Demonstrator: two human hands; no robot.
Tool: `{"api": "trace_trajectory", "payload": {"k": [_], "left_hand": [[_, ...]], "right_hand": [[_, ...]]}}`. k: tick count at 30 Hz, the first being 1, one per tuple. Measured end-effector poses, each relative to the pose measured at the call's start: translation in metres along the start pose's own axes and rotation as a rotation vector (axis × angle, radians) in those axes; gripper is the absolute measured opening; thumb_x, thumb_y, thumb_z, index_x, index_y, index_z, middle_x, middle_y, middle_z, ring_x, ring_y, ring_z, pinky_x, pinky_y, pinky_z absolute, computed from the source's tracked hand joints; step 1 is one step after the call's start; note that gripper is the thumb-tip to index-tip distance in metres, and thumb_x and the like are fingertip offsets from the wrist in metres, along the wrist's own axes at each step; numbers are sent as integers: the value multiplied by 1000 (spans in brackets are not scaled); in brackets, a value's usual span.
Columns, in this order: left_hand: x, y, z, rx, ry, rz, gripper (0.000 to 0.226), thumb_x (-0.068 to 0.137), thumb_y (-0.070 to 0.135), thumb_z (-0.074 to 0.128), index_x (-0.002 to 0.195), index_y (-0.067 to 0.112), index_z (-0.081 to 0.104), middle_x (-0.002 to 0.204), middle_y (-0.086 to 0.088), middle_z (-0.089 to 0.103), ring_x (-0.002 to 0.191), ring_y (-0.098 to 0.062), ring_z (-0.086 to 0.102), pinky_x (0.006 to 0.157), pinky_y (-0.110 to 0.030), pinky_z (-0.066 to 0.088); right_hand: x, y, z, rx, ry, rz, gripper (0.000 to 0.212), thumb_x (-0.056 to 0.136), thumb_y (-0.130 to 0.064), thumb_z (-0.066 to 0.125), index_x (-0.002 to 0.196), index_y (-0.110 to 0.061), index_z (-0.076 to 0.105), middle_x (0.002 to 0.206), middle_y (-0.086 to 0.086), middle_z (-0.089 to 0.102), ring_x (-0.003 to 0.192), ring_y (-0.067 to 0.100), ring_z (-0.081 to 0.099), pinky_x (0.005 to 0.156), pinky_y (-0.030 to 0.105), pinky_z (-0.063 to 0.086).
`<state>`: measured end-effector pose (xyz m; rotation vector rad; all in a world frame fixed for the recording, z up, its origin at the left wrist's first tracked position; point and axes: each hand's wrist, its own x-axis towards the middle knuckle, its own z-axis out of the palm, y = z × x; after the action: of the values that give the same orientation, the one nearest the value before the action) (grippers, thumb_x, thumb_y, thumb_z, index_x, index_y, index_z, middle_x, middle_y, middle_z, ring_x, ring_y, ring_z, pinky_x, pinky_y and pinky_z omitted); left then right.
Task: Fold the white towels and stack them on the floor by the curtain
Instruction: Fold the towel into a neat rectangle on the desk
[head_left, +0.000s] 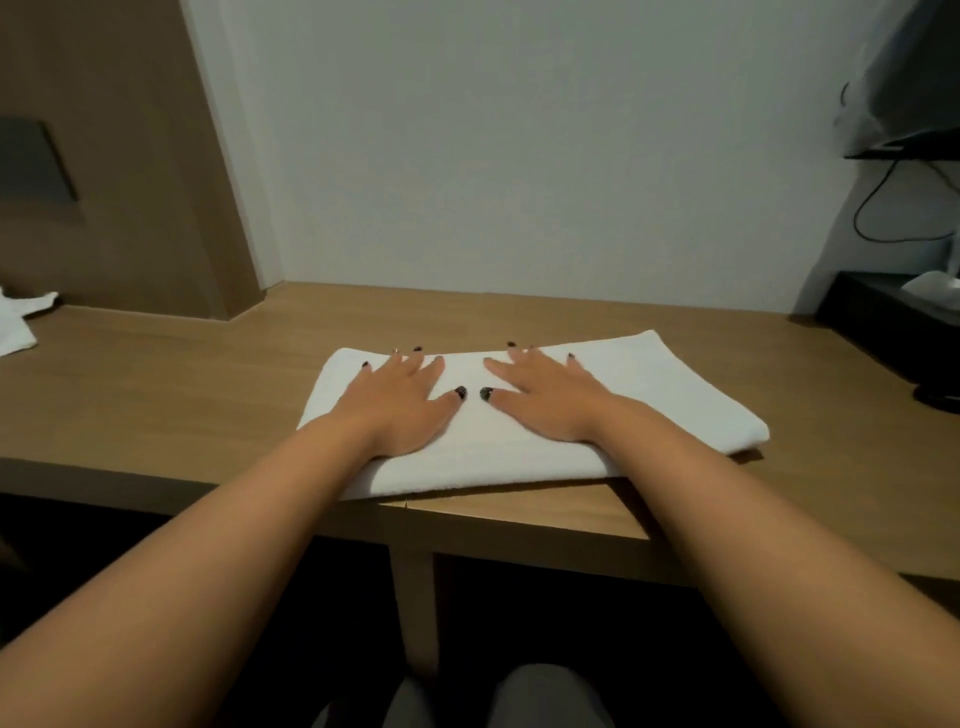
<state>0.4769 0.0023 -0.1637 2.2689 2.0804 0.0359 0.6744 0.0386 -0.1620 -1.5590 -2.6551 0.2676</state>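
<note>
- A folded white towel (597, 415) lies flat on the wooden table (156, 395), its long side running left to right and its near edge close to the table's front edge.
- The left hand (400, 400) rests palm down on the left half of the towel, fingers straight and spread, thumb pointing toward the middle.
- The right hand (545, 395) rests palm down just right of the towel's middle, fingers likewise straight and fanned out.
- Neither hand pinches or curls round the cloth; both press on its top surface, and the two thumb tips sit near each other without touching.
- The right end of the towel extends well past the right hand; the left end reaches only a little beyond the left hand.
- Another white cloth (15, 322) lies at the far left of the table, well apart from the hands.
- A dark box (893, 317) stands at the far right by the wall.
</note>
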Motion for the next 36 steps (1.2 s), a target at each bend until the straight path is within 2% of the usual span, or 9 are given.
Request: {"api": "trace_trajectory", "payload": {"k": [4,10,19,23,26,28,32,34,36], "left_hand": [[4,-19,-1,14,-14,-36,87,87,78,10,157,26,9,164,-1,4,151,-21,2,121,-47,5],[9,-39,6,-15,32,-181,94,82,83,8,156,26,11,164,-6,7,151,-23,-2,120,-50,4],[-8,-68,-2,-101,-16,-279,84,92,72,15,157,21,3,164,-8,7,151,-28,2,119,-53,7],[-24,-59,-9,-328,107,-276,70,99,53,37,151,7,23,156,-13,31,141,-32,30,108,-39,28],[-35,-53,-11,-568,262,-305,49,98,36,52,139,10,44,139,-11,51,123,-32,49,97,-37,40],[-37,-54,-10,-717,274,-325,35,93,29,59,125,16,57,124,-8,62,109,-30,59,95,-44,49],[-38,-59,-16,-859,212,-466,25,88,20,59,110,11,64,100,-10,67,88,-28,64,73,-38,55],[-41,-55,-20,-821,155,-541,29,93,23,53,113,4,61,99,-12,64,86,-27,61,65,-33,47],[-41,-52,-20,-698,139,-543,40,100,32,42,121,1,57,115,-16,61,101,-33,58,76,-33,43]], "right_hand": [[-4,40,-4,-32,8,126,85,85,-80,16,156,-33,10,164,-3,1,150,15,-5,120,51,-6],[-11,88,-9,-74,120,311,106,73,-88,12,142,-11,35,160,5,22,149,21,13,119,54,5],[-15,83,-16,49,162,519,107,83,-80,34,155,-5,6,164,9,0,150,27,6,119,53,10],[-13,77,-36,158,118,565,90,92,-60,48,150,3,21,159,18,13,142,38,25,114,49,28],[-25,77,-43,207,273,634,48,93,-35,58,128,-2,51,130,18,53,111,37,56,85,39,50],[-37,78,-43,222,303,683,35,89,-27,57,113,-2,57,111,15,60,99,34,60,73,35,50],[-47,87,-40,276,235,730,42,87,-38,55,109,-2,57,108,15,59,101,31,57,79,39,48],[-55,83,-42,363,231,713,31,89,-30,60,103,-2,56,89,10,56,92,27,53,75,37,44],[-62,80,-45,398,209,713,27,89,-23,64,107,-3,60,87,10,57,87,26,50,75,35,41]]}}
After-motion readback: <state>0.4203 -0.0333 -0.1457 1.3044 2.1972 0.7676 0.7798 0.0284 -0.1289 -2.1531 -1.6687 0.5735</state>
